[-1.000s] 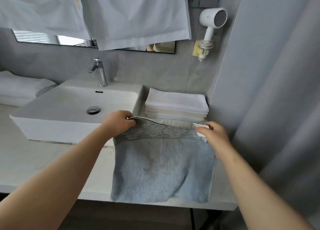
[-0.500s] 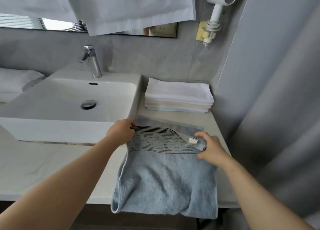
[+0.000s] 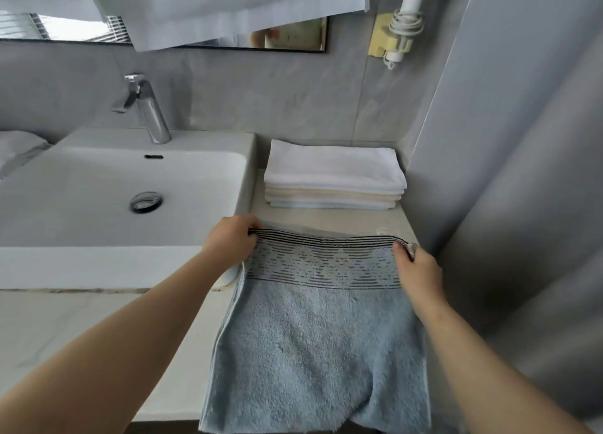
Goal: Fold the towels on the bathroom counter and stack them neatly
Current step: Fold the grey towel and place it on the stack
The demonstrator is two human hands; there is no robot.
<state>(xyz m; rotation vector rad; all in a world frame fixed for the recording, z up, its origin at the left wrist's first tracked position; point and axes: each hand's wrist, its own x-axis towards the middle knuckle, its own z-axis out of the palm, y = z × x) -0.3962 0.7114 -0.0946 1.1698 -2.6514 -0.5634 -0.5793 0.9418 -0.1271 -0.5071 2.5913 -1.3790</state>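
Grey bathroom walls are being seen behind a pale counter point(image 3: 326, 220), whose left part is being taken up by a white sink point(image 3: 98, 264). Right of the sink, a blue towel point(image 3: 313, 342) is being held over the counter. Its far edge, banded with dark stripes, is being lifted and stretched crosswise, away from the sink's right wall. Its long axis appears to be running from that edge toward the camera. Its near end is hanging over the counter's front and is being cut off by the frame.

The corner nearest the sink is being pinched by the left hand point(image 3: 230, 241), with the fingers curled over the striped hem. The corner farthest from the sink is being pinched by the right hand point(image 3: 419, 270), thumb on top, and the other fingers are being hidden by cloth. A lower layer is being glimpsed beneath the lifted edge, though its extent cannot be told.

Right of the sink's back corner, a stack point(image 3: 332, 172) of folded white and cream towels is lying apart from the blue towel. Above the sink, a mirror point(image 3: 65, 30) is being largely covered by hanging cloth point(image 3: 228, 3).
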